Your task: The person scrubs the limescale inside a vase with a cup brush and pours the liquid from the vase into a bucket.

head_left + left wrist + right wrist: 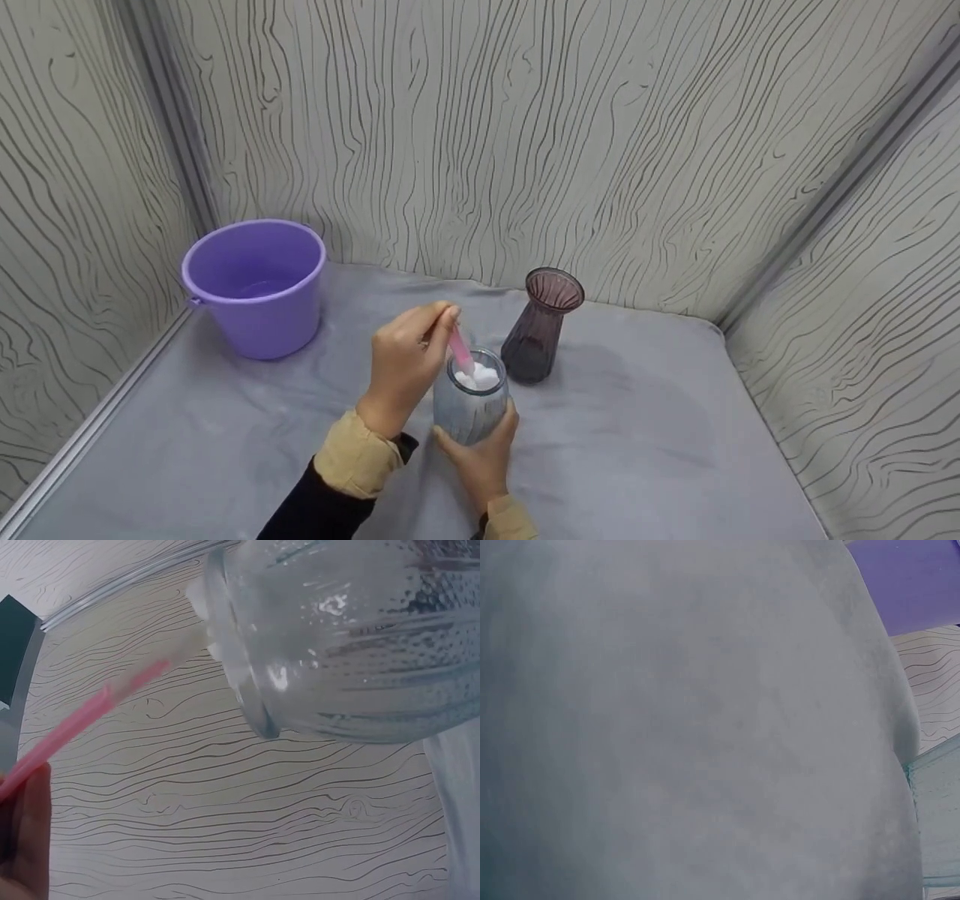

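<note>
**Pink stick [458,345] dips into a steadied glass jar [469,417]**

The left hand [405,352], raised above the jar's mouth, pinches the stick's upper end between thumb and fingers, apparently to angle its tip into the white contents [486,376]. The right hand [484,459] cups the jar's lower body from the near side, probably to keep it from shifting. Just right of and beyond the jar stands a purple vase [534,341]; well left, a bucket [274,326].
</note>
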Demonstrator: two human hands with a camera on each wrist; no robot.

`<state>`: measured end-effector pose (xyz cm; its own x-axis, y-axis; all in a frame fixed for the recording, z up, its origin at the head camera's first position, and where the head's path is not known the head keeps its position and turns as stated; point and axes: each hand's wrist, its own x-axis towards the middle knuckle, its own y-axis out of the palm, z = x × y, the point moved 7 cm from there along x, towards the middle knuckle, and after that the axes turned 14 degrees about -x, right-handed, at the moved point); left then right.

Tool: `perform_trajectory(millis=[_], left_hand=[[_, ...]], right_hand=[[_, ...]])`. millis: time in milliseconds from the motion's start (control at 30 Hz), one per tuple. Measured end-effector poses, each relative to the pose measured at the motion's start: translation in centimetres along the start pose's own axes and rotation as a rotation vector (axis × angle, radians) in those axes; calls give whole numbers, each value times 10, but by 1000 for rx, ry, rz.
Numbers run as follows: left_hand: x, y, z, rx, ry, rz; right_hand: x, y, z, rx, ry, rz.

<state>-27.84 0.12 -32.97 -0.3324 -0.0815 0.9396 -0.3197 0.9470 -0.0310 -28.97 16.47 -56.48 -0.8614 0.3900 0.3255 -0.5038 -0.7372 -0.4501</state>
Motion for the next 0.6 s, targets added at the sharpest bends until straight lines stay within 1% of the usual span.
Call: perform_trajectory(millis=[133, 267, 433, 600], left_hand=[[6, -9, 0, 11, 2, -52], [10, -16, 1, 13, -8, -70], [9, -23, 5, 6, -20, -99], [9, -30, 7, -24, -43, -137]], right_hand=[[0, 0, -1, -5, -23, -13], [0, 0, -2, -19, -19, -16], [1, 1, -2, -16, 10, -2], [1, 1, -3, -1, 7, -9]])
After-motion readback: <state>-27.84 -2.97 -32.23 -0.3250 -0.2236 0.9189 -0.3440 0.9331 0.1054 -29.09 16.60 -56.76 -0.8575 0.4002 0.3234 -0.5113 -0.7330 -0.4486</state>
